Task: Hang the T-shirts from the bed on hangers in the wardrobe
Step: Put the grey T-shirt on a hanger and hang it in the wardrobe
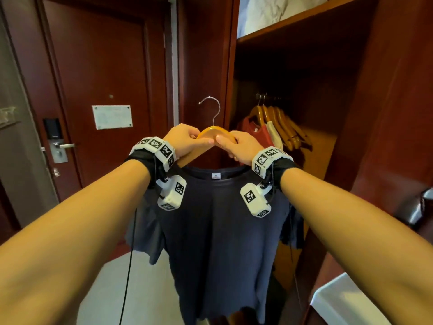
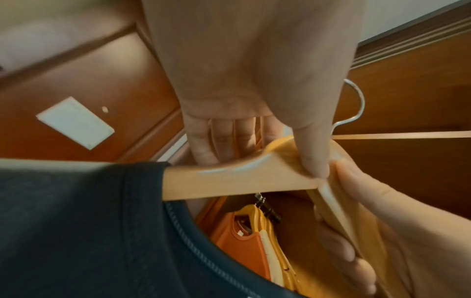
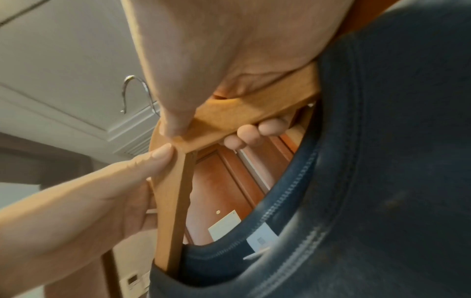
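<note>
The wooden hanger [image 1: 216,133], smooth and curved with a thin metal hook [image 1: 212,109], was gripped at its crown by the left hand [image 1: 185,140] and right hand [image 1: 236,146], fingers [image 3: 251,134] curled round it, thumbs meeting. A dark navy T-shirt [image 1: 220,231], soft with a stitched collar, hung from it before the open wardrobe [image 1: 339,113]. Inside hung bare wooden hangers [image 1: 281,127], a red shirt [image 1: 256,134] and a cream garment [image 1: 273,132]. A reddish door [image 1: 98,78] stood left.

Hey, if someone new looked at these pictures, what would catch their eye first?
A dark T-shirt hangs from a wooden hanger at centre, gripped at its top by the left hand and right hand. To the right, more wooden hangers hang in the open wardrobe.
</note>
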The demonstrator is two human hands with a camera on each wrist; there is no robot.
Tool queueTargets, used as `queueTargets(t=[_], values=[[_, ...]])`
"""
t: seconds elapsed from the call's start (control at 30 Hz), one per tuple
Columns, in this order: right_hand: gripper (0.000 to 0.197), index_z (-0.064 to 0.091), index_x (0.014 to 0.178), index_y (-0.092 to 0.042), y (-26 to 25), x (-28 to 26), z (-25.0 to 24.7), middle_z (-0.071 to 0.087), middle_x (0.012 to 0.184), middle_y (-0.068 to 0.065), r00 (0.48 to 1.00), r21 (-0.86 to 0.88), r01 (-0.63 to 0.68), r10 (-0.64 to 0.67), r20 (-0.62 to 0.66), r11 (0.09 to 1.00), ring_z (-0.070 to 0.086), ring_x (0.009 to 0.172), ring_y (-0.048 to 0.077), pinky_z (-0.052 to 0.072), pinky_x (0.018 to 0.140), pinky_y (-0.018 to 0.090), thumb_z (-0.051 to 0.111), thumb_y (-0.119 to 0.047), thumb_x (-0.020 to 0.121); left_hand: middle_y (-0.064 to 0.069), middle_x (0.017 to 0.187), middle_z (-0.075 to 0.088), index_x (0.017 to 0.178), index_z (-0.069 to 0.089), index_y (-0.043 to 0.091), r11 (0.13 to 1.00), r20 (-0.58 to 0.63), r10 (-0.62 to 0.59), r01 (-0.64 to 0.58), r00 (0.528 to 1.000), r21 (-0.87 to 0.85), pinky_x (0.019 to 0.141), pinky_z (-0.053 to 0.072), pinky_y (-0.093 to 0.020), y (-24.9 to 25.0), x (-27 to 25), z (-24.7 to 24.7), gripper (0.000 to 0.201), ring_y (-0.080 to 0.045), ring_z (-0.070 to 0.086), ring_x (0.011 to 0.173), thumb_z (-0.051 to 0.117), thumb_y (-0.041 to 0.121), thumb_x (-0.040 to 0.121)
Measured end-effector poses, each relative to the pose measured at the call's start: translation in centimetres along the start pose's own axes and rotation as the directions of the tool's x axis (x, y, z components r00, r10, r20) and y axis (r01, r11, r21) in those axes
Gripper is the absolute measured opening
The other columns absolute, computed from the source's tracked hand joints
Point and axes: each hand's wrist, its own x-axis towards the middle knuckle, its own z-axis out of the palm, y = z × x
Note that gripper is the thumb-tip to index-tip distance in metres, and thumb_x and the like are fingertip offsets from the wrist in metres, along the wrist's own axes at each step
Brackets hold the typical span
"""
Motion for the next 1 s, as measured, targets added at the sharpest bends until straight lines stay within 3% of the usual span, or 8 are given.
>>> queueTargets(t=[0.2,0.3,0.37,0.47,0.53,0.67,0.87,1.0], values=[[0.056,0.058,0.075,-0.015,5.9,4.4,-1.3,0.067,0.072,0.003,0.986,-0.117,-0.141,0.129,-0.110,0.983,0.066,0.077,0.022,0.050,0.092,0.046,0.044,-0.066,0.094,0.000,0.065,0.058,0.069,0.065,0.015,0.993,0.118,0.089,-0.080,0.989,-0.083,0.064,0.048,-0.033,-3.0,9.7,4.8,0.052,-0.015,0.058,0.065,0.073,0.066,0.072],[0.058,0.065,0.081,-0.012,9.3,6.4,-2.2,0.059,0.136,0.013,0.963,-0.163,-0.234,0.205,-0.174,0.959,0.046,0.135,0.029,0.035,0.108,0.041,0.044,-0.065,0.094,-0.002,0.066,0.057,0.076,0.062,0.001,0.981,0.169,0.150,-0.125,0.974,-0.151,0.061,0.051,-0.033,-3.9,14.7,7.5,0.071,-0.015,0.058,0.065,0.072,0.071,0.064],[0.063,0.069,0.084,-0.023,11.2,7.8,-2.9,0.039,0.157,-0.005,0.949,-0.209,-0.283,0.241,-0.204,0.936,0.045,0.137,0.022,0.036,0.110,0.046,0.039,-0.079,0.085,-0.006,0.069,0.057,0.080,0.059,-0.005,0.971,0.215,0.200,-0.163,0.956,-0.177,0.063,0.056,-0.037,-3.9,18.0,9.2,0.077,-0.019,0.060,0.067,0.072,0.070,0.064],[0.049,0.066,0.081,-0.035,13.8,8.9,-4.5,0.060,0.101,-0.027,0.914,-0.237,-0.370,0.307,-0.266,0.898,0.059,0.096,0.017,0.046,0.091,0.038,0.038,-0.075,0.090,-0.009,0.073,0.060,0.082,0.060,-0.006,0.957,0.302,0.272,-0.223,0.914,-0.187,0.068,0.061,-0.046,-3.6,22.4,11.8,0.073,-0.032,0.068,0.073,0.072,0.065,0.070],[0.045,0.059,0.074,-0.037,14.8,9.0,-5.6,0.057,0.081,-0.021,0.882,-0.272,-0.438,0.350,-0.317,0.857,0.059,0.084,0.017,0.047,0.079,0.036,0.039,-0.073,0.091,-0.006,0.073,0.062,0.082,0.065,-0.002,0.946,0.349,0.317,-0.271,0.882,-0.175,0.063,0.063,-0.040,-3.0,24.8,13.6,0.060,-0.025,0.069,0.072,0.073,0.057,0.079],[0.051,0.058,0.073,-0.033,17.2,8.5,-7.6,0.060,0.077,-0.008,0.816,-0.340,-0.560,0.432,-0.385,0.755,0.057,0.071,0.017,0.044,0.067,0.034,0.038,-0.078,0.086,-0.001,0.070,0.069,0.084,0.070,0.004,0.906,0.409,0.424,-0.386,0.808,-0.176,0.055,0.056,-0.023,-1.6,28.0,16.6,0.047,-0.010,0.067,0.060,0.070,0.051,0.086],[0.056,0.057,0.075,-0.027,19.8,7.3,-10.5,0.058,0.072,-0.002,0.725,-0.418,-0.688,0.526,-0.445,0.594,0.055,0.066,0.020,0.042,0.064,0.033,0.038,-0.077,0.089,-0.006,0.079,0.072,0.091,0.072,0.013,0.864,0.474,0.502,-0.445,0.723,-0.236,0.065,0.058,-0.033,-0.3,31.0,20.9,0.029,-0.020,0.070,0.074,0.067,0.042,0.092],[0.058,0.065,0.086,-0.024,21.8,7.4,-11.5,0.065,0.081,0.002,0.685,-0.497,-0.724,0.581,-0.440,0.477,0.062,0.075,0.023,0.045,0.065,0.033,0.040,-0.076,0.089,0.002,0.085,0.065,0.093,0.071,0.017,0.844,0.457,0.512,-0.524,0.727,-0.113,0.077,0.050,-0.033,0.3,33.7,23.1,0.027,-0.015,0.061,0.082,0.064,0.043,0.093]])
